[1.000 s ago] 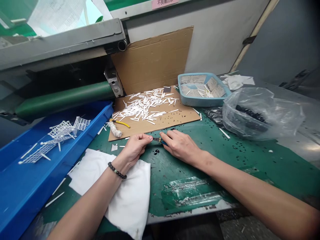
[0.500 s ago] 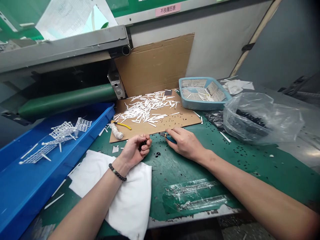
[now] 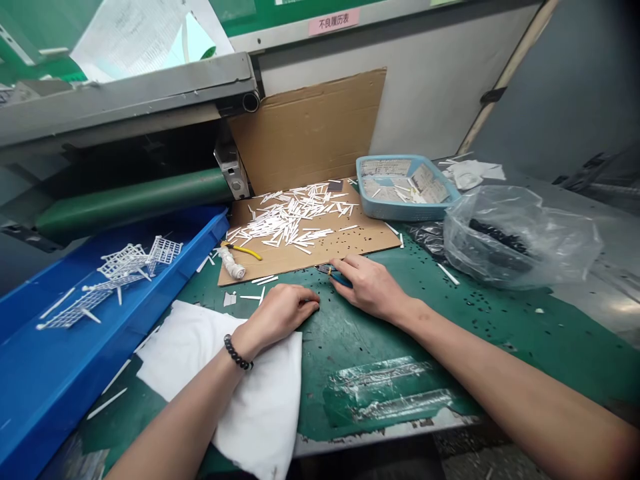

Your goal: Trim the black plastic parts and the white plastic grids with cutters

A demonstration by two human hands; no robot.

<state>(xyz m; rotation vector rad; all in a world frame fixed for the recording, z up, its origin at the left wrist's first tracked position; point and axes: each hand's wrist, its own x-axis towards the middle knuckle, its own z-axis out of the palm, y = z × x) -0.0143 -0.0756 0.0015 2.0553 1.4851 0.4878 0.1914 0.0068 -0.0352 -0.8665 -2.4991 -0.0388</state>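
My left hand (image 3: 284,311) is turned palm down over the green table, its fingers curled and their tips touching the surface. Small black pieces showed in this fist a moment ago; the fingers now hide what is inside. My right hand (image 3: 367,285) rests on the table with its fingers wrapped round blue-handled cutting pliers (image 3: 342,278). Their jaws point left, just in front of the cardboard sheet (image 3: 280,259). A white cloth (image 3: 255,420) lies under my left wrist, and a few white sticks (image 3: 260,296) lie just beyond that hand.
White sticks (image 3: 290,217) are heaped on the cardboard, beside yellow-handled pliers (image 3: 243,251). A blue tray (image 3: 107,347) with white grid parts stands left. At the right are a light-blue basket (image 3: 410,211), a clear bag (image 3: 560,247) of black pieces and scattered black bits.
My left hand has turned from a palm-up fist to palm down and moved slightly right, over the spot where small black pieces lay. My right hand stays in place with the pliers.
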